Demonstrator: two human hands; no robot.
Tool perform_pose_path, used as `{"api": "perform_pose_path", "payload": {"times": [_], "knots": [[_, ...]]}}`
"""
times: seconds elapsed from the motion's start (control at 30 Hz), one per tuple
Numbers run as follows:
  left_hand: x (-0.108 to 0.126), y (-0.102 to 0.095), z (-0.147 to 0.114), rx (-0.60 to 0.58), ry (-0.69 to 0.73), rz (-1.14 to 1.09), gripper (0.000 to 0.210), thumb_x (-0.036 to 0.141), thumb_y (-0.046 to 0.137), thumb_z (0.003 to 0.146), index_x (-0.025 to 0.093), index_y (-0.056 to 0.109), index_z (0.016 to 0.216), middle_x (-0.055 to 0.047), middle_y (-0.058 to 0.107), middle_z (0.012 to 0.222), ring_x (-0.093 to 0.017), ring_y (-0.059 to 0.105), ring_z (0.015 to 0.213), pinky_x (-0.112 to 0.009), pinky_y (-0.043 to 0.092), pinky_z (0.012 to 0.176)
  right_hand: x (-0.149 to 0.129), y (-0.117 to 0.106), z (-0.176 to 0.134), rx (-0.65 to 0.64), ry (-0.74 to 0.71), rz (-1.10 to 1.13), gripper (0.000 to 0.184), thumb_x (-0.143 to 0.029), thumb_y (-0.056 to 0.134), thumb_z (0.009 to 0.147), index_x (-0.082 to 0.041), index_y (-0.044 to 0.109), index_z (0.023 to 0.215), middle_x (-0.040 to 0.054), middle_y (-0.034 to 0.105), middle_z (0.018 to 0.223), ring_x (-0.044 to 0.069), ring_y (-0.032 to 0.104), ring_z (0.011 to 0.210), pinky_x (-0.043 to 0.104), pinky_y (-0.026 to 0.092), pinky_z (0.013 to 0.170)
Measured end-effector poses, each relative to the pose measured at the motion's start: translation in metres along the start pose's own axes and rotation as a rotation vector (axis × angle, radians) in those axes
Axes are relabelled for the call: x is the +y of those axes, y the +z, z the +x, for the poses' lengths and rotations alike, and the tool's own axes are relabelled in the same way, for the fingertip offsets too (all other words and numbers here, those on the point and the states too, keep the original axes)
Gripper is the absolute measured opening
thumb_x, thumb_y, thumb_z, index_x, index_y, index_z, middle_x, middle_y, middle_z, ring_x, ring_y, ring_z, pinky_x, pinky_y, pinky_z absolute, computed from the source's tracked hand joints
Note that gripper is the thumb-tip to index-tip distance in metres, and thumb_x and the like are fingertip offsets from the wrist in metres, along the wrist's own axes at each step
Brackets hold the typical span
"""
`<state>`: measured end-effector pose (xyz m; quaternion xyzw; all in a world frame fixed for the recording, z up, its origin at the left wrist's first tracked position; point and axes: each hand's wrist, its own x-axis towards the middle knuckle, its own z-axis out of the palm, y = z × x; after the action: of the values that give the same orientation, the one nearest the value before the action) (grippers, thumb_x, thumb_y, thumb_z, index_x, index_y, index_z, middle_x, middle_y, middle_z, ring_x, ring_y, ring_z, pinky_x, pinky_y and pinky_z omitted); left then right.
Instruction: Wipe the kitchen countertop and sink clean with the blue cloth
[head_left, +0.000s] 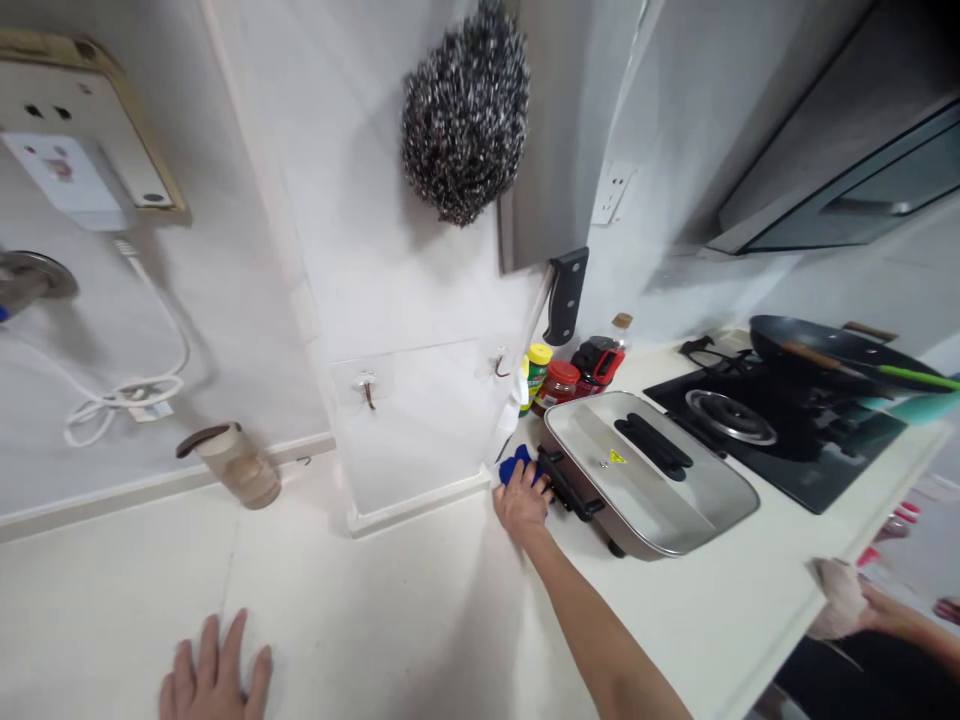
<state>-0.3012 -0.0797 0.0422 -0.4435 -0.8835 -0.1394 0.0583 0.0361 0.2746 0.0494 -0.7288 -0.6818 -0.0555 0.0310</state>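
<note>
My right hand [521, 503] presses a blue cloth [516, 462] onto the white counter, at the corner where a wall pillar meets it. The cloth is bunched beneath the fingers, so much of it is hidden. Right beside that hand is the black handle of a rectangular electric pan [652, 475] with a glass lid. My left hand [214, 672] lies flat on the counter [315, 620] at the lower left, fingers spread and holding nothing.
A beige cup [236, 465] leans by the wall. Jars and bottles [559, 385] stand behind the pan. A cleaver [566, 295] and a steel scourer [466, 115] hang above. On the stove [795, 440] sits a wok [825, 345]. Another person's hand [874, 608] holds a pale cloth at right.
</note>
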Motion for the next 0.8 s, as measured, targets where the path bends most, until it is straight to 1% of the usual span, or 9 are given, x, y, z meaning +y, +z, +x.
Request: {"api": "perform_pose_path", "payload": {"times": [0.1,0.17,0.33,0.43,0.53,0.6,0.67,0.73,0.8], "knots": [[-0.001,0.002,-0.001,0.043,0.017,0.018,0.072,0.051,0.021,0.092,0.011,0.043,0.147,-0.020,0.030,0.159,-0.044,0.010,0.151,-0.063,0.023,0.118,-0.001,-0.008,-0.030,-0.001,-0.023,-0.009,0.069,-0.032,0.041,0.093,-0.002,0.028,0.154,0.0266,0.027,0.159,0.047,0.036,0.134,0.058,0.033,0.103],[0.000,0.003,-0.001,0.073,0.021,0.023,0.073,0.052,0.020,0.092,0.010,0.044,0.147,-0.021,0.030,0.158,-0.046,0.014,0.150,-0.063,0.024,0.117,-0.003,-0.012,-0.055,-0.012,-0.085,-0.002,0.070,-0.031,0.043,0.092,-0.005,0.027,0.155,0.0238,0.028,0.160,0.047,0.033,0.137,0.059,0.030,0.106],[0.002,0.002,-0.001,0.030,-0.016,0.023,0.075,0.054,0.019,0.092,0.012,0.042,0.148,-0.021,0.032,0.158,-0.048,0.021,0.147,-0.062,0.024,0.117,-0.011,-0.020,-0.131,-0.053,-0.346,0.177,0.074,-0.033,0.049,0.087,-0.016,0.030,0.157,0.0114,0.023,0.165,0.042,0.024,0.145,0.057,0.018,0.117],[0.004,-0.002,-0.001,0.019,-0.031,0.049,0.071,0.051,0.023,0.092,0.013,0.041,0.149,-0.020,0.031,0.159,-0.047,0.020,0.147,-0.059,0.022,0.118,-0.015,-0.027,-0.182,-0.115,-0.517,0.304,0.077,-0.038,0.053,0.085,-0.022,0.030,0.157,0.0062,0.018,0.167,0.041,0.018,0.148,0.057,0.013,0.120],[0.006,-0.009,-0.002,0.002,-0.032,0.079,0.069,0.048,0.025,0.093,0.012,0.039,0.150,-0.020,0.031,0.159,-0.047,0.020,0.147,-0.057,0.021,0.119,-0.010,-0.034,-0.236,-0.198,-0.716,0.395,0.083,-0.041,0.057,0.082,-0.028,0.025,0.158,0.0025,0.013,0.168,0.041,0.012,0.150,0.061,0.011,0.121],[0.008,-0.012,-0.004,-0.028,-0.033,0.091,0.068,0.047,0.026,0.094,0.012,0.038,0.151,-0.021,0.031,0.159,-0.048,0.021,0.147,-0.058,0.021,0.118,0.000,-0.036,-0.270,-0.231,-0.838,0.453,0.086,-0.041,0.058,0.081,-0.031,0.021,0.159,0.0001,0.010,0.168,0.040,0.009,0.151,0.063,0.010,0.121],[0.010,-0.015,-0.005,-0.041,-0.024,0.105,0.068,0.046,0.028,0.094,0.011,0.036,0.151,-0.022,0.030,0.160,-0.049,0.020,0.147,-0.058,0.020,0.118,0.017,-0.036,-0.298,-0.230,-0.907,0.494,0.088,-0.039,0.058,0.080,-0.033,0.019,0.159,-0.0007,0.009,0.168,0.040,0.007,0.152,0.065,0.011,0.121],[0.009,-0.017,-0.006,-0.062,-0.007,0.121,0.070,0.047,0.031,0.093,0.010,0.033,0.152,-0.023,0.027,0.161,-0.049,0.018,0.148,-0.057,0.018,0.119,0.040,-0.035,-0.318,-0.209,-0.934,0.506,0.088,-0.035,0.058,0.079,-0.033,0.020,0.158,-0.0002,0.010,0.168,0.039,0.006,0.152,0.066,0.012,0.120],[0.005,-0.018,-0.004,-0.121,0.011,0.125,0.074,0.052,0.035,0.092,0.011,0.029,0.154,-0.023,0.023,0.162,-0.050,0.015,0.149,-0.057,0.016,0.120,0.069,-0.034,-0.326,-0.169,-0.915,0.488,0.089,-0.028,0.057,0.076,-0.032,0.024,0.158,0.0004,0.013,0.168,0.038,0.008,0.152,0.065,0.015,0.120]]}}
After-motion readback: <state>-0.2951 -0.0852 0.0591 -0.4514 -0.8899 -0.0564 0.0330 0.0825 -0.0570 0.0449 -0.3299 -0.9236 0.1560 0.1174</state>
